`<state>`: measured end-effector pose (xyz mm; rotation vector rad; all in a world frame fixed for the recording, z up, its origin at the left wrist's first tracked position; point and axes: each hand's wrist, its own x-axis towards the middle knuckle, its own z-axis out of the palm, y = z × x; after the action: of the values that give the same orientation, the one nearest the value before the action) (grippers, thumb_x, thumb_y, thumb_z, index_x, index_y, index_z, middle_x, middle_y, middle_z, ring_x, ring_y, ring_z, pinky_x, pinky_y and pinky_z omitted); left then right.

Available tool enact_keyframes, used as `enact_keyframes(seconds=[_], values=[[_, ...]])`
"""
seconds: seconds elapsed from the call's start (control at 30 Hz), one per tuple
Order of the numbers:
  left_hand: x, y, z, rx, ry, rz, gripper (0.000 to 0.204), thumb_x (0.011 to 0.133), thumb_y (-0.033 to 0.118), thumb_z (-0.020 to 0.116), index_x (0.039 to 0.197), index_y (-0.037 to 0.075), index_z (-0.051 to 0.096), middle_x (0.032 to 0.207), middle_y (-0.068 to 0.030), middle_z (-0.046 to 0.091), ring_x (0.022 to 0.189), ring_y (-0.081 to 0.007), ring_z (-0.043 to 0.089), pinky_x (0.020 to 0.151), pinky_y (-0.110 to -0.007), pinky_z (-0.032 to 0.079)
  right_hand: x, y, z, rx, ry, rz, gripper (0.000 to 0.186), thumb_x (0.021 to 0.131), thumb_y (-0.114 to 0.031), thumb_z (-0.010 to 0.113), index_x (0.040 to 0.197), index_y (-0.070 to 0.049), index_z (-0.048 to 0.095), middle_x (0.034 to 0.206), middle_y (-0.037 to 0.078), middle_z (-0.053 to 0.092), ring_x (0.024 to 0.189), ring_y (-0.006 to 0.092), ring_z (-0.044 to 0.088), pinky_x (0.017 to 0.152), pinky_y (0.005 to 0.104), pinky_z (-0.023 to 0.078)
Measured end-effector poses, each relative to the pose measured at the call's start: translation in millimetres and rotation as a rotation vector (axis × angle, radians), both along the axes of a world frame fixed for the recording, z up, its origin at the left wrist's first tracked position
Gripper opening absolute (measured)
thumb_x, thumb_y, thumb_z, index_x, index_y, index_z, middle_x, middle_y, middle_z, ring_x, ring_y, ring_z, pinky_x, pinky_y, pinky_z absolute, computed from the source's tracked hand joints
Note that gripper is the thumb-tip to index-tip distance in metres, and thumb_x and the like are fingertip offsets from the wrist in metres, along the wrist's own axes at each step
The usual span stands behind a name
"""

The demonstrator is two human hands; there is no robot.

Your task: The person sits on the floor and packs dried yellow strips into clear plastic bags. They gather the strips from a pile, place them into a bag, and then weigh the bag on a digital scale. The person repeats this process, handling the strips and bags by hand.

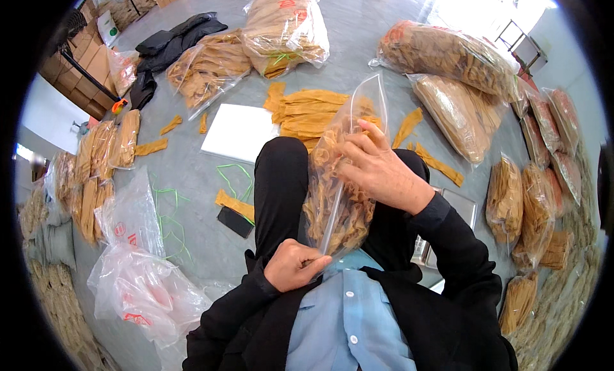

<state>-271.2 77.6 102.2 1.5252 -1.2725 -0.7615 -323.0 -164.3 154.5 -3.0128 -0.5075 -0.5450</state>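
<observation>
On my lap lies a clear plastic bag (326,208) filled with curled, yellow-brown dried strips. My left hand (295,265) is closed on the bag's near end, thumb against the plastic. Farther up, my right hand (384,170) grips the bag's right side with bent fingers; its fingertips are partly hidden by the plastic and the hand itself. The bag's far end is loose and stands up to a point, with few strips in it. Past my knees, a neat stack of flat yellow-brown strips (307,112) is on the floor, partly behind the bag.
A white board (240,133) lies by the stack. Big filled sacks (284,32) are beyond, and smaller filled bags (504,198) line the right. At left are crumpled plastic bags (144,288) and green ties (169,224). A dark phone-like slab (235,223) rests beside my left knee.
</observation>
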Motion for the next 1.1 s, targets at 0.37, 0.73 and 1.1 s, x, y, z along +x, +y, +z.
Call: enact_keyframes(seconds=[0.37, 0.73, 1.1], values=[[33.7, -23.1, 28.5, 0.161, -0.235, 0.107, 0.037, 0.074, 0.031, 0.072, 0.063, 0.0, 0.057, 0.049, -0.0088, 0.051, 0.041, -0.0182, 0.05, 0.044, -0.029, 0.04, 14.8, -27.9, -0.8, -0.037, -0.063, -0.129, 0.014, 0.07, -0.007, 0.062, 0.082, -0.011, 0.058, 0.104, 0.005, 0.051, 0.11, 0.0242, 0.042, 0.108, 0.0447, 0.02], [31.5, -97.6, 7.6, -0.039, -0.39, 0.301, 0.027, 0.081, 0.019, 0.058, 0.063, -0.001, 0.052, 0.056, -0.019, 0.051, 0.054, -0.0366, 0.052, 0.048, -0.04, 0.039, 13.6, -38.3, 0.0, 0.055, -0.097, -0.099, 0.013, 0.07, -0.01, 0.061, 0.082, -0.008, 0.057, 0.099, 0.008, 0.052, 0.104, 0.0272, 0.045, 0.103, 0.0457, 0.027], [27.1, -88.7, -3.8, -0.128, -0.353, 0.325, 0.027, 0.084, 0.022, 0.056, 0.066, 0.002, 0.057, 0.058, -0.0171, 0.053, 0.053, -0.0334, 0.055, 0.05, -0.041, 0.041, 52.8, -105.3, 24.8, -0.087, -0.219, -0.213, 0.007, 0.07, -0.006, 0.058, 0.075, -0.008, 0.054, 0.102, 0.009, 0.05, 0.109, 0.0321, 0.042, 0.102, 0.045, 0.027]])
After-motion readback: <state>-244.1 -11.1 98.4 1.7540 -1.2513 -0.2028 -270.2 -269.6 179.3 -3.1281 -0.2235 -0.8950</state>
